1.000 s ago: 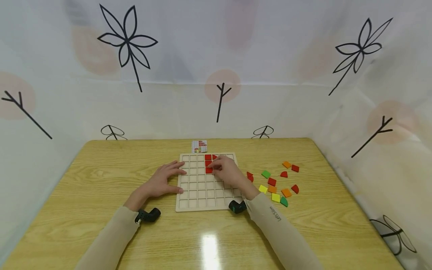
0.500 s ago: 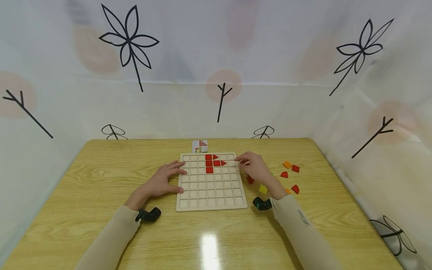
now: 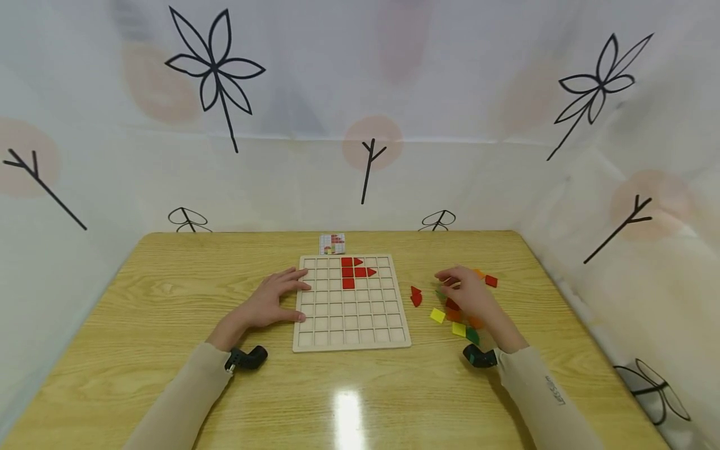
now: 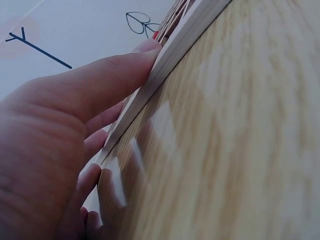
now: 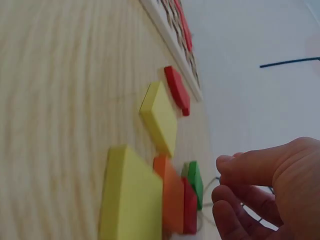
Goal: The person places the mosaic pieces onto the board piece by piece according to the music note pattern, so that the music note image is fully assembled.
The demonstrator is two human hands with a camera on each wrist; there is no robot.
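Observation:
A pale wooden grid board (image 3: 352, 348) lies on the table, with several red squares (image 3: 348, 272) and two red triangles (image 3: 372, 272) set in its upper cells. My left hand (image 3: 270, 300) rests at the board's left edge, fingers spread over the rim; in the left wrist view the thumb (image 4: 135, 65) presses against that edge. My right hand (image 3: 469, 294) hovers over the loose pieces at the right, fingers loosely bent. Nothing shows between its fingertips in the right wrist view. Below it there lie a green piece (image 5: 196, 182), an orange piece (image 5: 172, 195) and a yellow square (image 5: 160, 117).
Behind the board lies a small printed card (image 3: 332, 244) with a coloured pattern. Red pieces (image 3: 416, 299) sit between the board and the right hand, and another red piece (image 3: 491, 281) lies farther right. Patterned white cloth (image 3: 281, 181) stands around the table (image 3: 270, 406).
My right hand has left the board and moved right, over the loose pieces. A red square and a triangle now show in the second row, where it was. The left hand stays put.

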